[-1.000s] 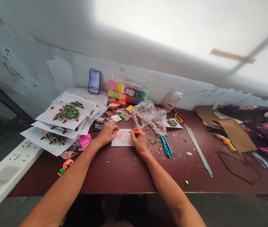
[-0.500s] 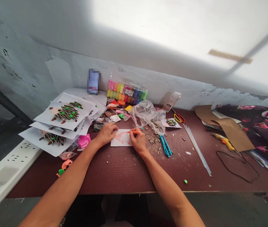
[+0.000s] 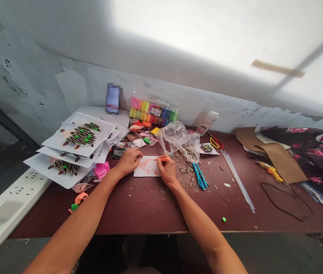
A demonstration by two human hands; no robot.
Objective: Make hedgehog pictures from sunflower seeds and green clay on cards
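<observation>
A small white sheet of paper (image 3: 146, 172) lies flat on the table, with an oval animal outline in orange, short legs below and hatched lines at its left end. My left hand (image 3: 127, 161) rests at the sheet's left edge, fingers bent and holding the paper down. In my right hand (image 3: 166, 169) is an orange pen (image 3: 164, 159), pinched between thumb and fingers, its tip at the upper right of the outline. The sheet's right edge is partly hidden by this hand. Striped sunflower seeds (image 3: 182, 169) and a blue box cutter (image 3: 199, 176) lie to the right.
Seed-covered hedgehog pictures (image 3: 81, 135) are stacked at left, near a power strip (image 3: 13, 201). Behind are clay packs (image 3: 152, 110), a plastic bag (image 3: 173, 135) and a white bottle (image 3: 207, 122). Scissors (image 3: 216, 142), glue sticks (image 3: 238, 180) and a glue gun (image 3: 271, 171) lie right.
Very little differs. My right hand and the pen stay at nearly the same spot on the outline, and my left hand keeps its place. The whole view has shifted slightly.
</observation>
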